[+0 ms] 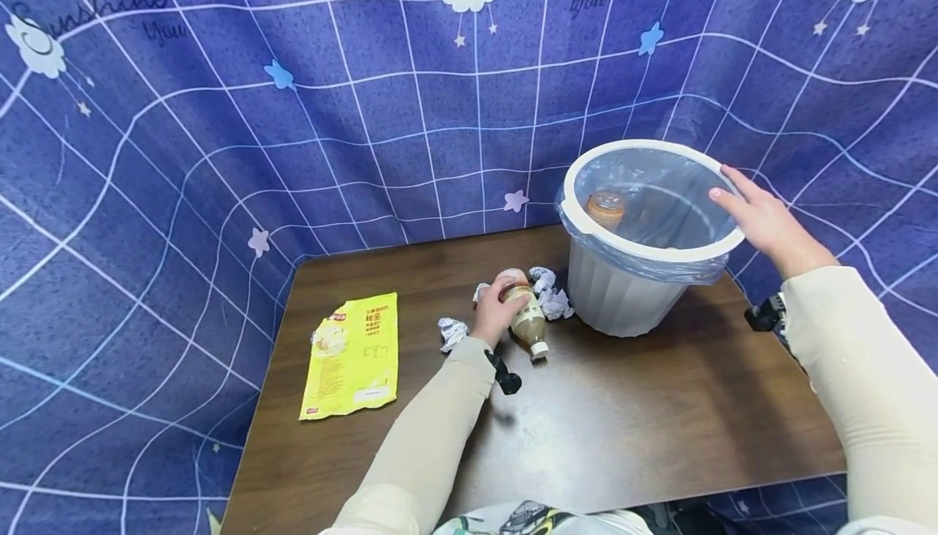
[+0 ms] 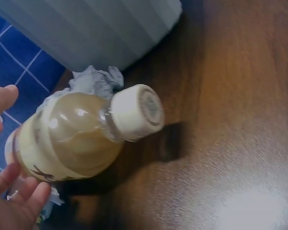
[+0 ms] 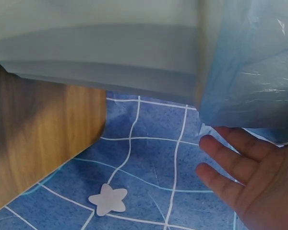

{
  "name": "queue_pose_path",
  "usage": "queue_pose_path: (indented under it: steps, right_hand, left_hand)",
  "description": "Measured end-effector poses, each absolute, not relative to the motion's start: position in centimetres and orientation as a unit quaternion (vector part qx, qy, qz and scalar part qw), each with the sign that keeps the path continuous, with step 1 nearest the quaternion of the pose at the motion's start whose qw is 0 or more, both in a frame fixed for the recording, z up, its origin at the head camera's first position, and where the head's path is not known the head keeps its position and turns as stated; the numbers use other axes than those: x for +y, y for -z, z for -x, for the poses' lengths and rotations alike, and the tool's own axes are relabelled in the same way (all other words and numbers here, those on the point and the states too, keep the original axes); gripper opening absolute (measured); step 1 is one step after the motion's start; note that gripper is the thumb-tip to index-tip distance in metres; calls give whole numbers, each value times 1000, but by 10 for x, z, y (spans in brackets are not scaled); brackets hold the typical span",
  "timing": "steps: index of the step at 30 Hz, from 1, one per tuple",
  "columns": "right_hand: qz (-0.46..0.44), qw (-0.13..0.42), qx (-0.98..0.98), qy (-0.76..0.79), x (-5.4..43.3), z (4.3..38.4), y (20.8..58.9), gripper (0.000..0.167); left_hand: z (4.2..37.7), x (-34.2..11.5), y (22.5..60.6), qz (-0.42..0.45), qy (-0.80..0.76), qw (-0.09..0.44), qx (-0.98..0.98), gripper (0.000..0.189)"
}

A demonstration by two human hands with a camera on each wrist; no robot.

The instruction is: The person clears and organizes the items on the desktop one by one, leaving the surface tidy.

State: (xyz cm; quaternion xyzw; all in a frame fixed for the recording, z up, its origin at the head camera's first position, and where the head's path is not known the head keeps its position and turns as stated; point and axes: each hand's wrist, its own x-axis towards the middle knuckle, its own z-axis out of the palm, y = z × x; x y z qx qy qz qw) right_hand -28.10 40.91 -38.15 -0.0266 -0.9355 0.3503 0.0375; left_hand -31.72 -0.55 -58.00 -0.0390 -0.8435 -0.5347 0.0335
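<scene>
My left hand [image 1: 494,307] reaches over a plastic bottle [image 1: 528,319] with a white cap, which lies on the table holding a cloudy brownish liquid. In the left wrist view, the thumb stands apart from the bottle [image 2: 81,134], while loosely bent fingers [image 2: 36,196] are at its lower side. My right hand [image 1: 769,221] rests at the right rim of a white trash bin [image 1: 623,295] lined with a blue bag. Its fingers [image 3: 225,165] stretch loosely outside the bin, close to the bag. An orange-brown jar [image 1: 606,208] with a clear lid is inside the bin.
Crumpled paper balls [image 1: 554,304] lie between the bottle and the bin. Another crumpled paper [image 1: 453,333] lies left of my left hand. A flat yellow food packet [image 1: 355,360] is on the left of the wooden table [image 1: 623,429]. A blue curtain [image 1: 410,111] hangs behind.
</scene>
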Motion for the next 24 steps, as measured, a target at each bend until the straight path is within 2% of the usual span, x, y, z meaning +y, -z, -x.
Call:
queue_pose_path:
  steps: [8,24]
  right_hand:
    - [28,40,-936,-349,408,283,382,74]
    - [28,40,-935,-351,410,285,384,73]
  left_hand:
    - [311,-6,589,30,463,-4,-886,62]
    - [309,-4,590,55,399,-33,-915,58]
